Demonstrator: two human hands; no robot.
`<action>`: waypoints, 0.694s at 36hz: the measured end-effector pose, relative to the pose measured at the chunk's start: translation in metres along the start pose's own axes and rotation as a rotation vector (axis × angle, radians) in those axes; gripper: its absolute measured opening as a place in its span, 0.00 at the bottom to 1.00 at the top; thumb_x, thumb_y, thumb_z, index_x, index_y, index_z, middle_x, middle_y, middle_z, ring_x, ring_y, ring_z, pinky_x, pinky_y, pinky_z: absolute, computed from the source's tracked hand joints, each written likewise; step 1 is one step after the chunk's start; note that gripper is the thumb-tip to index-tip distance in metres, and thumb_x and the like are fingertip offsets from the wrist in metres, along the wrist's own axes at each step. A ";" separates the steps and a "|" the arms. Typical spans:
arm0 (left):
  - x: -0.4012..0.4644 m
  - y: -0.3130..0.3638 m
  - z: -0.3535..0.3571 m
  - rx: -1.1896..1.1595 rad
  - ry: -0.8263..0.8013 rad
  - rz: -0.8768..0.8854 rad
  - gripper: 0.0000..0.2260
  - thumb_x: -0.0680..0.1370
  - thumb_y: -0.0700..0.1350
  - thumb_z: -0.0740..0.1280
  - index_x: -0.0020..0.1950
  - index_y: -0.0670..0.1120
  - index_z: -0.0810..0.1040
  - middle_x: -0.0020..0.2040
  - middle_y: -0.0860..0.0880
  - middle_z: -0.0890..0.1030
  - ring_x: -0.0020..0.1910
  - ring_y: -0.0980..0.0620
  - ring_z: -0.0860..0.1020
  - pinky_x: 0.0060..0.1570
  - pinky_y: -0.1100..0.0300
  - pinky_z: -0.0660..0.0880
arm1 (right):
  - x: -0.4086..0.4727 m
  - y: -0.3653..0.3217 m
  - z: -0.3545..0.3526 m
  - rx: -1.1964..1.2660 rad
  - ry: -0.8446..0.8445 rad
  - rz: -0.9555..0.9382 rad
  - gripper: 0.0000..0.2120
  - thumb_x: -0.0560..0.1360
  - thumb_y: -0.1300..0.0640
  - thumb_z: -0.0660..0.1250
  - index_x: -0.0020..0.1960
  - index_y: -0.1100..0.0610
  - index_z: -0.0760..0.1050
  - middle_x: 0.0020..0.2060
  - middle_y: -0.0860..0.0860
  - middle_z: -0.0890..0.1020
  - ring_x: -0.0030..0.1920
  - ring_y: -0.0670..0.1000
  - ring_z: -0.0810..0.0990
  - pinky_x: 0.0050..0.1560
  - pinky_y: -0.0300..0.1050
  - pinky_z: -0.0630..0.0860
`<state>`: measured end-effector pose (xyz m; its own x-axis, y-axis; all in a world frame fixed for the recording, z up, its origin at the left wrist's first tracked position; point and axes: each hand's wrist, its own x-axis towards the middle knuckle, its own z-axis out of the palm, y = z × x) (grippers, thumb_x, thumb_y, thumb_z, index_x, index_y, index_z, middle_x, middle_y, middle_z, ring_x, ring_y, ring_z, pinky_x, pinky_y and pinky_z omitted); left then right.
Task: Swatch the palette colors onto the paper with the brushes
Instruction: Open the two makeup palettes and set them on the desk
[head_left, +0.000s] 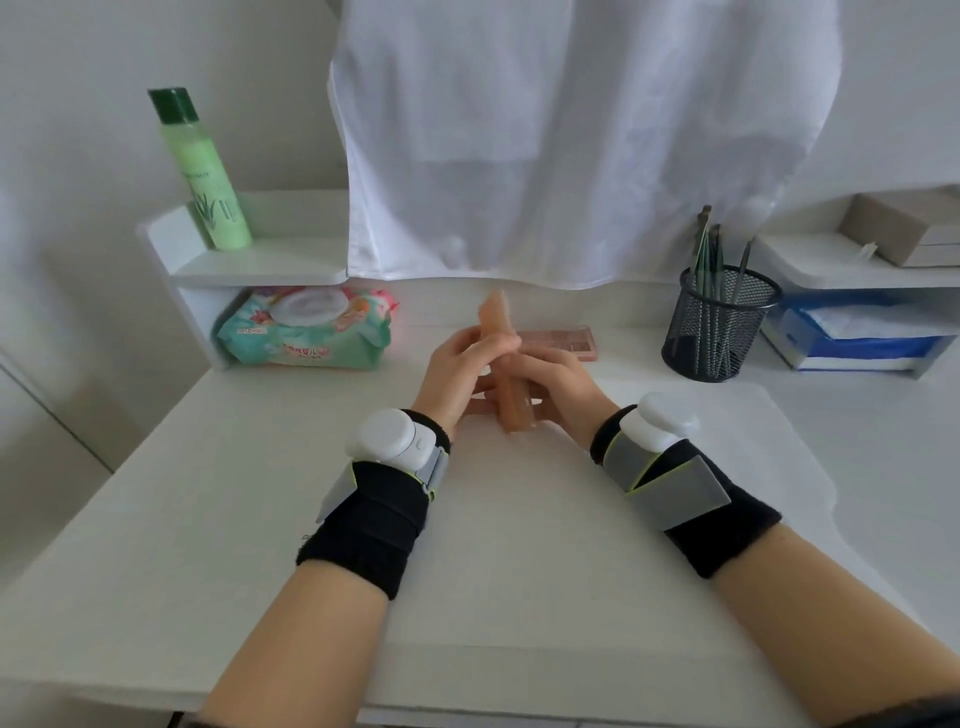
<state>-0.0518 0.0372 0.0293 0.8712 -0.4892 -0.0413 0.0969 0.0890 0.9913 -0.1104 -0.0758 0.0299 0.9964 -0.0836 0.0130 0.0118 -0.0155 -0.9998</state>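
Both hands meet over the middle of the desk around a flat peach-coloured case (497, 313), held on its edge and tilted away from me. My left hand (456, 375) curls its fingers over the case's upper half. From the right, my right hand (562, 385) grips the lower half. Just behind the hands a pink palette (566, 340) lies flat on the desk. Several brushes (707, 249) stand in a black mesh cup (719, 325) at the right. A white sheet of paper (519, 530) lies under my forearms.
A pack of wet wipes (306, 332) sits under a small white shelf (260, 262) at the left, with a green bottle (205, 171) on top. A blue-and-white tissue box (857, 338) and a beige box (906, 228) are at the right. White cloth (571, 140) hangs behind.
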 end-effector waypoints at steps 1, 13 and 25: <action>-0.001 0.000 0.001 0.013 0.008 -0.002 0.16 0.65 0.51 0.70 0.50 0.45 0.79 0.36 0.50 0.80 0.36 0.46 0.81 0.38 0.53 0.77 | -0.001 0.000 -0.001 0.002 -0.006 0.006 0.07 0.77 0.56 0.63 0.46 0.52 0.80 0.42 0.55 0.84 0.44 0.50 0.84 0.49 0.51 0.77; -0.005 0.003 0.001 0.077 0.099 0.055 0.17 0.64 0.50 0.70 0.48 0.41 0.82 0.41 0.42 0.82 0.35 0.43 0.81 0.35 0.53 0.79 | 0.005 0.008 0.000 0.011 -0.036 0.023 0.13 0.68 0.47 0.66 0.50 0.51 0.78 0.42 0.49 0.84 0.50 0.54 0.82 0.53 0.55 0.78; -0.005 0.001 0.003 0.106 0.137 0.093 0.15 0.66 0.49 0.71 0.46 0.40 0.82 0.41 0.40 0.82 0.35 0.43 0.82 0.33 0.51 0.80 | 0.003 0.008 0.000 0.048 -0.022 0.032 0.16 0.68 0.48 0.67 0.51 0.56 0.79 0.43 0.51 0.83 0.54 0.60 0.80 0.56 0.60 0.76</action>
<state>-0.0573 0.0375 0.0311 0.9320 -0.3601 0.0419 -0.0320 0.0333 0.9989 -0.1069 -0.0763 0.0221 0.9979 -0.0616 -0.0192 -0.0171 0.0348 -0.9992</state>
